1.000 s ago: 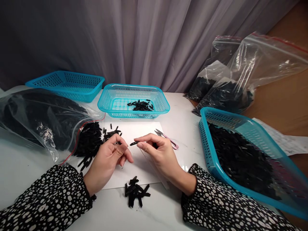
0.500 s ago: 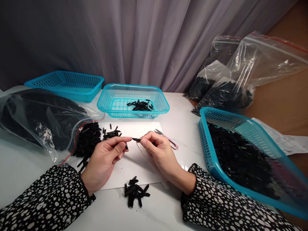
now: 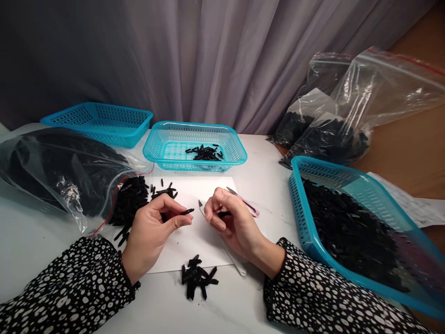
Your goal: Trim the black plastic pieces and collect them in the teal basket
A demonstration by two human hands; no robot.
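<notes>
A grey curtain (image 3: 222, 55) hangs behind the far edge of the white table (image 3: 243, 306). At the table's right edge stands the right basket (image 3: 299, 208), heaped with black pieces; over the left edge sprawls a big clear bag (image 3: 62, 162), full of something dark. Two smaller bags (image 3: 327, 141) sit at the far right corner. A white sheet (image 3: 198, 250) lies mid-table. Near the far edge is the middle basket (image 3: 174, 163), a few pieces in its right half; the left basket (image 3: 121, 140) is toward the far left corner.

Above the sheet, the left hand (image 3: 153, 232) pinches with thumb and forefinger, while the right hand (image 3: 239, 222) is curled, something dark among its fingers; whether they grip it, I cannot tell. The main pile (image 3: 130, 202) is at the sheet's left edge, a lesser pile (image 3: 198, 278) at its near edge. A thin pointed tool (image 3: 229, 250) slants beneath the right hand. Scissors (image 3: 248, 206) lie just beyond it, blades toward the far left.

The pinched piece (image 3: 188, 211) points right, its long axis almost parallel to the far edge, free tip slightly raised.
</notes>
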